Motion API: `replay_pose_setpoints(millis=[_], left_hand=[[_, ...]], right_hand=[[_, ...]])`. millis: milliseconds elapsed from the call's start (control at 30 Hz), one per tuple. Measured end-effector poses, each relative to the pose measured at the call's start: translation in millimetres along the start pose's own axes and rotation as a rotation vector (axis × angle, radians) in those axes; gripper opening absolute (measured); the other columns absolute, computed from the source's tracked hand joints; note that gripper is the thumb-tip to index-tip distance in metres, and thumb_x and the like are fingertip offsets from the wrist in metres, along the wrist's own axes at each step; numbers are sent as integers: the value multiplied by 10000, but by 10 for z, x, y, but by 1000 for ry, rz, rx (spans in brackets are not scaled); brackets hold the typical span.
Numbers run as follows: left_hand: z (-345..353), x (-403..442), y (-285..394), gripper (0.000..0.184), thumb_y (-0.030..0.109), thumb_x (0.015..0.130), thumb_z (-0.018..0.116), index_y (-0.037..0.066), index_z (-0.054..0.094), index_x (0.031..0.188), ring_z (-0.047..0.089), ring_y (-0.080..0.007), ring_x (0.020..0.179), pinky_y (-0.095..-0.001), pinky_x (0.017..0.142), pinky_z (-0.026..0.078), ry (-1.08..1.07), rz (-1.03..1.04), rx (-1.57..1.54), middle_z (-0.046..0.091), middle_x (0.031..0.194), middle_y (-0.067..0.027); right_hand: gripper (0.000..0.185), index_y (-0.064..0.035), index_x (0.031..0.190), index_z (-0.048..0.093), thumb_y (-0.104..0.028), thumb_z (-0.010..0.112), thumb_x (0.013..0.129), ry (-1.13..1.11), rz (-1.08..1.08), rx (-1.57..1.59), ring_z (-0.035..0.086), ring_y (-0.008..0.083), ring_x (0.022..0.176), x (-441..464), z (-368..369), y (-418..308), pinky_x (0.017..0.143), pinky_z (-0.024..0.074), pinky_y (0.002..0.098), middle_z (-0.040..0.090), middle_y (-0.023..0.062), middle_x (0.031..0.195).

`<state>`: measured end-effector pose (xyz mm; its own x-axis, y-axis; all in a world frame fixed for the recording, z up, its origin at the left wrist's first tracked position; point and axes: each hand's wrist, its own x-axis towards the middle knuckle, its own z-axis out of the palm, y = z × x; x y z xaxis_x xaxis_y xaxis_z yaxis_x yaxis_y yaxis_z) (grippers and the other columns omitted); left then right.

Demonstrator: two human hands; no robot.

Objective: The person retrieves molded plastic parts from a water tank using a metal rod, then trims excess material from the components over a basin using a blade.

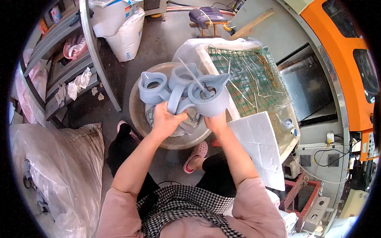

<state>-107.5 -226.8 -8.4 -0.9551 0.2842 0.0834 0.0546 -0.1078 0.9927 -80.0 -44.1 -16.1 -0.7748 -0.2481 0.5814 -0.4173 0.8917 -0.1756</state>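
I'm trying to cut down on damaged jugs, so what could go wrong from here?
The left hand is at the clustered handles, so a slip might drop a jug into the basin or onto the floor.

The three jugs crowd together and could knock or scuff one another.

A thin rod slants up out of the right-hand jug; it may snag or scratch the neighbouring jug if they shift.

Jug (210, 108): smooth, matt plastic. Apron (174, 200): woven cloth. Bag (55, 166): glossy, crinkled plastic. Plank (252, 24): wood. Basin (138, 121): dull, probably plastic; partly hidden.
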Motion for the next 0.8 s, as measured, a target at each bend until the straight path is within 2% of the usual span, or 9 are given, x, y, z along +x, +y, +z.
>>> replay_pose_setpoints(millis=[133, 267, 333, 367, 433, 533, 667, 733, 800], left_hand=[[-65, -5, -9, 195, 24, 642, 664, -25, 629, 828, 530, -54, 680, -234, 618, 443, -24, 2, 81, 617, 726, 6], [-57, 2, -55, 189, 22, 645, 660, -29, 629, 824, 532, -56, 679, -235, 619, 444, -30, -13, 54, 619, 724, 6], [-50, 21, -66, 180, 31, 653, 666, -27, 627, 819, 531, -58, 683, -237, 621, 445, -7, 41, 100, 617, 722, 8], [-41, 11, -73, 180, 31, 653, 666, -27, 627, 819, 531, -58, 683, -237, 621, 445, -7, 45, 98, 617, 722, 8], [-36, -27, -73, 177, 31, 658, 673, -22, 627, 821, 529, -57, 678, -238, 623, 447, 20, 37, 97, 618, 718, 4], [0, -34, 10, 173, 26, 659, 678, -19, 626, 817, 526, -54, 676, -239, 625, 447, 24, 43, 115, 617, 718, -2], [-51, -6, -57, 171, 15, 648, 677, -22, 622, 805, 520, -52, 674, -239, 622, 444, 13, 113, 120, 614, 716, -4], [-100, 47, -60, 163, 7, 642, 674, -21, 620, 793, 521, -56, 676, -238, 620, 443, -40, 74, 188, 611, 715, -1], [-108, 55, -70, 160, 4, 639, 671, -20, 619, 788, 521, -57, 672, -239, 614, 443, -41, 39, 172, 611, 716, 1]], right_hand=[[284, -71, 986, 609, -1, 541, 720, -164, 66, 279, 513, 354, 1019, -31, 19, 175, 898, 383, 455, 575, 176, 1041], [290, -60, 998, 607, 9, 545, 724, -195, 183, 351, 534, 339, 1003, -96, 55, 52, 878, 405, 445, 589, 161, 1027], [260, -37, 992, 604, -5, 576, 735, 108, -75, 124, 576, 311, 921, 59, -3, -15, 815, 449, 396, 609, 151, 961], [260, -37, 992, 604, -5, 576, 735, 109, -78, 120, 576, 311, 921, 56, -24, 1, 815, 449, 396, 609, 151, 961], [252, -19, 997, 594, -32, 611, 746, 95, 117, 36, 587, 306, 878, 57, -68, 18, 788, 461, 378, 611, 152, 935], [254, -10, 1017, 577, -63, 612, 771, 59, 334, 112, 591, 302, 855, 115, -125, -48, 788, 463, 375, 611, 154, 911], [284, 5, 1069, 552, -45, 576, 790, -74, 395, 221, 563, 333, 959, 29, 119, 70, 836, 439, 425, 585, 190, 1027], [318, 18, 1118, 527, -25, 533, 803, -51, 23, -74, 494, 374, 1079, -1, 179, 74, 915, 381, 472, 517, 219, 1164], [335, 18, 1136, 520, -19, 521, 803, -86, 22, 25, 461, 388, 1115, -13, 138, 80, 945, 349, 485, 483, 227, 1206]])
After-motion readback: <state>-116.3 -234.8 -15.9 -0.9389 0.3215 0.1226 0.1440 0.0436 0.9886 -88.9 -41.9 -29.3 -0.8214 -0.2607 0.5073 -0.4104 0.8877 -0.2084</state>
